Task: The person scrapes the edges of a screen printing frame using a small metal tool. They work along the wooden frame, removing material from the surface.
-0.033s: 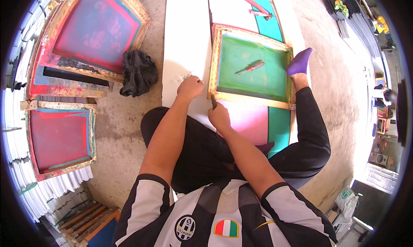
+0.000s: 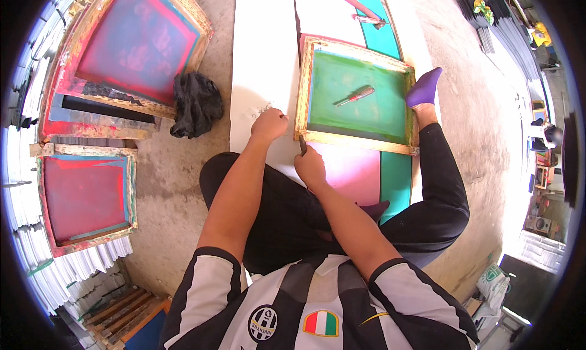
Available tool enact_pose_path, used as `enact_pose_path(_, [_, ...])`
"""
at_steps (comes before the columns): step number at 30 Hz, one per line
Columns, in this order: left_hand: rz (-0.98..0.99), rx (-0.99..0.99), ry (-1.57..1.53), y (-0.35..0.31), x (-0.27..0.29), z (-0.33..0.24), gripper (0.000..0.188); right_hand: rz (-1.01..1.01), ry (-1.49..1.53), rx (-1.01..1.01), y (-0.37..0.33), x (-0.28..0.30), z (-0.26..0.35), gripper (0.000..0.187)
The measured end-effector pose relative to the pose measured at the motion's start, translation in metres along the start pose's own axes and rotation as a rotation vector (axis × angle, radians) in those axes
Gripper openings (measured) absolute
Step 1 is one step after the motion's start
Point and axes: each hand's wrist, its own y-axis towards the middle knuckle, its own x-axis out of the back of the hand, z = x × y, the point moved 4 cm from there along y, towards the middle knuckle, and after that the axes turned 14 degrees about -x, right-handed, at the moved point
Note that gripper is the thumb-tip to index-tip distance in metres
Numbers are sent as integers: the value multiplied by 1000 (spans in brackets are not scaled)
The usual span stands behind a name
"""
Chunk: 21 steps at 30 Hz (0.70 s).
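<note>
Screen-printing frame [image 2: 366,144], wooden rails with green mesh, lies flat on the white work surface [image 2: 262,39], toward its right edge, across a teal strip [image 2: 395,185] and above a pink sheet [image 2: 351,173]. Screwdriver [image 2: 354,96], reddish handle, rests on the mesh, handle pointing to the frame's upper right corner. Right hand [image 2: 310,168]: fingers closed round a dark tool [image 2: 303,145], its upper end at the frame's lower left corner; contact there cannot be told. Left hand [image 2: 268,125]: just left of the frame, back upward, fingers curled; how tightly, or round what, cannot tell. Small dark marks beside it, too small to read. Red-handled tool [image 2: 360,5] near the work surface's far edge. Markings: striped jersey [image 2: 293,295] bears an oval crest [image 2: 262,323] with lettering, a green-white-red shield [image 2: 321,323] and a yellow curved mark; white sack [image 2: 492,283], lower right, carries a green printed emblem.
</note>
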Motion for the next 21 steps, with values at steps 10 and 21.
enact_pose_path(10, [197,-20,-327,-24,0,-4,38,20,-70,115,-23,6,6,31])
enact_pose_path(21, [284,131,-375,-21,-3,-1,32,511,240,142,-2,-4,-1,36])
